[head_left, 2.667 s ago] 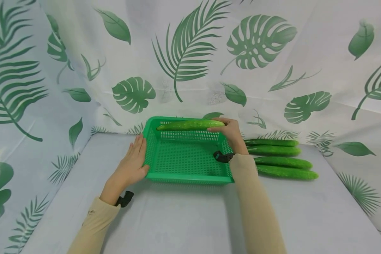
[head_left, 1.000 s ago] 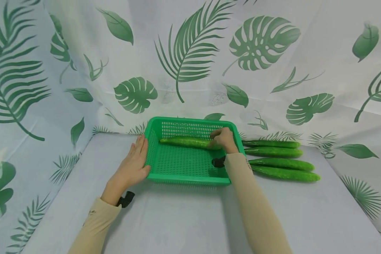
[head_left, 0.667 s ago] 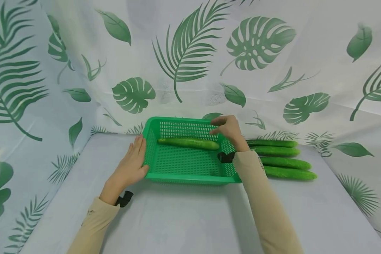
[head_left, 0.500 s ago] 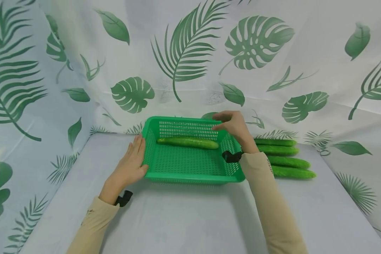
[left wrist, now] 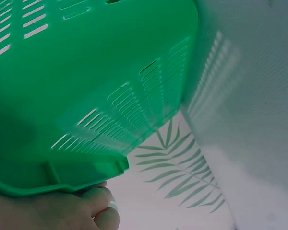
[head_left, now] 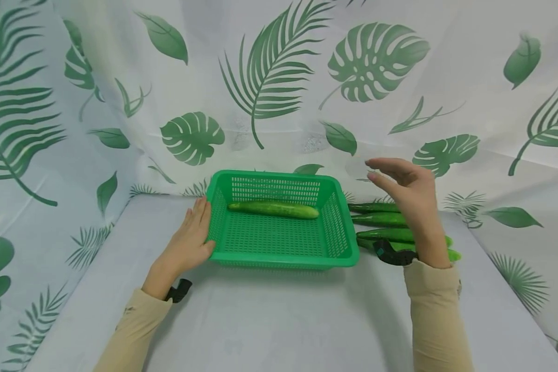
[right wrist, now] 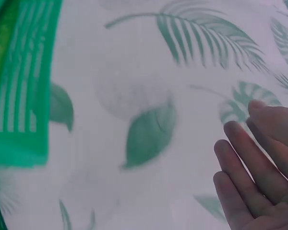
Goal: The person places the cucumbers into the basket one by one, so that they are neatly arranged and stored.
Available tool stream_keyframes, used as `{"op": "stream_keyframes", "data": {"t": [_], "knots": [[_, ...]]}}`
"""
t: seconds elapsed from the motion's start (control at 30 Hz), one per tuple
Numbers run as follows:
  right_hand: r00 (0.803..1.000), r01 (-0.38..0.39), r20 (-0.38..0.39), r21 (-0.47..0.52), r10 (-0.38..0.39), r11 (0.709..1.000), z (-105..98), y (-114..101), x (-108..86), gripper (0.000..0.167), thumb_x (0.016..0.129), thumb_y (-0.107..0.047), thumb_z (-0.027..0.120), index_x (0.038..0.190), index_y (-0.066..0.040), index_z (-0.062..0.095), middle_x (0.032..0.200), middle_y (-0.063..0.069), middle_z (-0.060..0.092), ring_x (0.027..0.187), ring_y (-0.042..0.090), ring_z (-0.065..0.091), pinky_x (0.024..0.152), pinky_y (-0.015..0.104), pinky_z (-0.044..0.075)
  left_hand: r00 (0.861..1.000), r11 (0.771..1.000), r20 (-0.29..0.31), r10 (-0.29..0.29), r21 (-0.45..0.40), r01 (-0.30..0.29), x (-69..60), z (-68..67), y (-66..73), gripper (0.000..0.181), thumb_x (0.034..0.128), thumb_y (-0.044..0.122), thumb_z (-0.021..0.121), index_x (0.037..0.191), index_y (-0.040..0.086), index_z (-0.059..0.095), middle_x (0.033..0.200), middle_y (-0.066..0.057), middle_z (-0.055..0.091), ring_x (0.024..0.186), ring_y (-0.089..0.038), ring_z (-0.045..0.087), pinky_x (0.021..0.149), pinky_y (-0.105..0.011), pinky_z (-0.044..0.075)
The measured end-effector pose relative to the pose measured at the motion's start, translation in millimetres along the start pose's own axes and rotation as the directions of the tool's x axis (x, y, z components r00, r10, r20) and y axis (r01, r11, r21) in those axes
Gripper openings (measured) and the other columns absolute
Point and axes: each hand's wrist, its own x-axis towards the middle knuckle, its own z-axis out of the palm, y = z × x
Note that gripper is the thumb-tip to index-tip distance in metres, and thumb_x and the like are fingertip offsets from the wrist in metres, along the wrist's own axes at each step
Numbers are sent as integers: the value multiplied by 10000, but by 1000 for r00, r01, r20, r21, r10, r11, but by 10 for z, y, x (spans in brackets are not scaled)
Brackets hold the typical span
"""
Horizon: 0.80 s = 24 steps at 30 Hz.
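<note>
A green perforated basket [head_left: 283, 262] stands on the table in the head view, with one cucumber [head_left: 273, 208] lying along its far side inside. My left hand [head_left: 186, 240] rests with straight fingers against the basket's left wall; the left wrist view shows that hand [left wrist: 62, 211] at the rim. My right hand [head_left: 411, 194] is raised over several cucumbers [head_left: 381, 219] to the right of the basket, fingers and thumb apart, holding nothing. Hand and wrist hide parts of those cucumbers. In the right wrist view the right hand [right wrist: 259, 172] has its fingers extended.
A white cloth printed with green leaves [head_left: 279, 77] hangs behind the table and along both sides. The table [head_left: 279, 320] has a pale cover. A black device [head_left: 392, 253] is strapped at the right wrist, another [head_left: 179, 291] at the left.
My right hand lowered the cucumber into the basket, let it go, rose and moved right, over the other cucumbers. The left hand has stayed at the basket's left side.
</note>
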Motion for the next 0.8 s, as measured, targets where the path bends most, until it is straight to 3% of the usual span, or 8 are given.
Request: {"op": "stream_keyframes", "data": {"t": [0.17,0.33,0.57,0.73,0.8], "knots": [[994,11,-107,-9,-12,1000,-325,64,-226,312,875,60,692,1186,87,681,1157,65,715,1158,141,610,1013,210,436,1000,1000,-5,4,6,-4,-7,-9,-3,837,893,93,489,1533,-121,-7,1617,-249,-118,1497,-345,-120,1204,-521,10],[977,-96,-190,-12,92,995,-677,276,-453,334,874,47,699,1205,86,672,1174,41,711,1156,114,603,991,152,421,1000,1000,-9,7,2,-6,-13,-18,6,830,894,86,487,1531,-126,0,1616,-251,-117,1497,-352,-111,1204,-522,10],[891,-233,-343,216,297,948,-1078,704,-747,313,839,61,730,1150,79,706,1107,49,733,1026,120,649,839,110,487,1000,1000,-4,-1,10,1,-12,-6,8,829,887,93,479,1531,-127,5,1618,-246,-117,1497,-335,-124,1204,-521,11],[856,-288,-333,330,396,899,-1250,1002,-924,380,830,51,743,1198,110,668,1058,-1,744,986,94,673,851,105,490,1000,1000,-17,6,2,-6,-16,3,8,830,877,79,483,1529,-134,17,1618,-253,-106,1497,-341,-116,1203,-524,12],[834,-344,-331,313,442,885,-1292,1129,-971,409,846,-6,749,1238,74,662,1061,-48,739,1006,60,654,929,101,444,1000,1000,-19,10,0,-10,-15,5,5,831,874,76,482,1528,-137,16,1617,-255,-106,1497,-343,-116,1203,-524,11]]}}
